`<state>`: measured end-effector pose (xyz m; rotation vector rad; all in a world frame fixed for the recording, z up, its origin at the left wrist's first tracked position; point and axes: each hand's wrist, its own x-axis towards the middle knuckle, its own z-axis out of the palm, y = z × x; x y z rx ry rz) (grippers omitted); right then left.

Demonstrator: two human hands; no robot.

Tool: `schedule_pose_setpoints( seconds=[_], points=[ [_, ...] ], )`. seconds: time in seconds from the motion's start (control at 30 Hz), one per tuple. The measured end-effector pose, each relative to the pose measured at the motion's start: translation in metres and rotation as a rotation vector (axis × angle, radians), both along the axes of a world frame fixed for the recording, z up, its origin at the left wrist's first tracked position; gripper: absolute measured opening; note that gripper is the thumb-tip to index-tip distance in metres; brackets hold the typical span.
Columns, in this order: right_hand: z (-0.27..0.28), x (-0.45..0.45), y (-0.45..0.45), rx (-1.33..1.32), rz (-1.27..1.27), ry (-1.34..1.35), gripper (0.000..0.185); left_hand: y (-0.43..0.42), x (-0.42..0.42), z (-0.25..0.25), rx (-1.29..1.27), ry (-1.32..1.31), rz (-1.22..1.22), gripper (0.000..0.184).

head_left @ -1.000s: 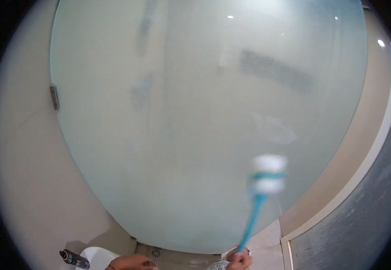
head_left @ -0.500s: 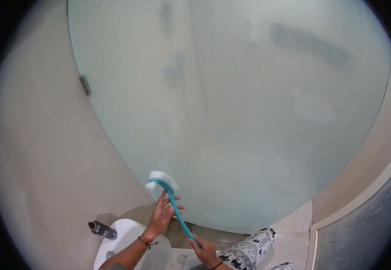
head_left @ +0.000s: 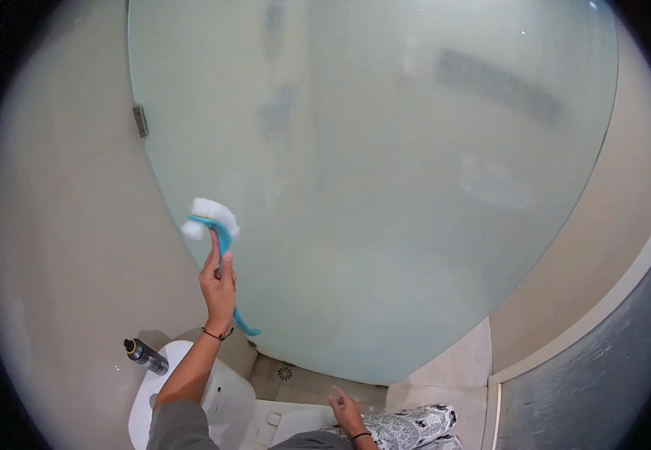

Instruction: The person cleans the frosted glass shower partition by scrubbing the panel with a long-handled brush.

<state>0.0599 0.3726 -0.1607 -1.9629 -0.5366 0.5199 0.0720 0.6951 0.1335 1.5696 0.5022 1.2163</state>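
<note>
My left hand [head_left: 220, 286] is wrapped round the neck of a toilet brush [head_left: 223, 235], raised in front of the frosted glass panel. The brush has a curved turquoise handle and white bristles at its upper end; the tail of the handle sticks out below my palm. Lower down, my right hand [head_left: 346, 411] is off the brush, with its fingers apart and nothing in them, close to my patterned trousers [head_left: 415, 427].
A frosted glass panel [head_left: 385, 225] fills the middle, with a metal clamp [head_left: 140, 120] on its left edge. A dark bottle [head_left: 146, 356] stands on the white toilet tank [head_left: 139, 420]. A floor drain [head_left: 285, 373] lies below the glass. A dark textured surface [head_left: 580, 382] is at right.
My left hand has lifted the brush up and to the left. My right hand has let go of the handle's end and stays low. The view has shifted slightly.
</note>
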Motion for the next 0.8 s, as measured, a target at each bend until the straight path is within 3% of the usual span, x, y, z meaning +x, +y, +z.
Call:
schedule_pose_setpoints(
  seconds=[0.03, 0.1, 0.17, 0.27, 0.3, 0.37, 0.43, 0.57, 0.67, 0.77, 0.8],
  points=[
    [-0.022, 0.002, -0.012, -0.139, -0.066, -0.001, 0.041, 0.004, 0.005, -0.022, 0.21, 0.031, -0.013, 0.024],
    [-0.041, 0.01, -0.023, -0.099, -0.093, 0.088, 0.038, -0.012, 0.006, -0.036, 0.687, -0.005, -0.149, 0.008],
    [-0.05, 0.013, -0.025, -0.046, -0.119, 0.183, 0.035, -0.037, 0.001, -0.03, 0.754, 0.328, -0.241, 0.003],
    [-0.05, 0.01, -0.025, 0.136, -0.125, 0.31, 0.034, -0.011, 0.018, -0.023, 1.002, 0.113, -0.081, 0.011],
    [-0.05, 0.01, -0.025, 0.111, -0.138, 0.307, 0.031, -0.019, 0.019, -0.006, 0.735, 0.13, 0.032, 0.025],
    [-0.054, 0.014, -0.027, 0.081, -0.138, 0.304, 0.029, -0.014, 0.017, 0.02, 0.402, 0.145, 0.024, 0.036],
    [-0.071, 0.026, -0.03, -0.024, -0.103, 0.064, 0.027, -0.01, 0.018, 0.017, 0.392, 0.101, -0.007, 0.037],
    [-0.074, 0.049, -0.045, -0.255, -0.04, 0.09, 0.033, -0.016, 0.001, -0.009, 0.763, 0.224, -0.061, 0.015],
    [-0.081, 0.066, -0.049, -0.322, 0.041, 0.102, 0.033, 0.005, -0.002, 0.009, 0.855, 0.143, 0.238, 0.01],
    [-0.091, 0.071, -0.046, -0.367, 0.132, -0.05, 0.032, 0.01, 0.004, 0.053, 0.165, -0.001, 0.225, 0.017],
    [-0.091, 0.069, -0.045, -0.365, 0.145, -0.048, 0.032, 0.009, 0.009, 0.046, 0.246, 0.016, 0.296, 0.011]
  ],
)
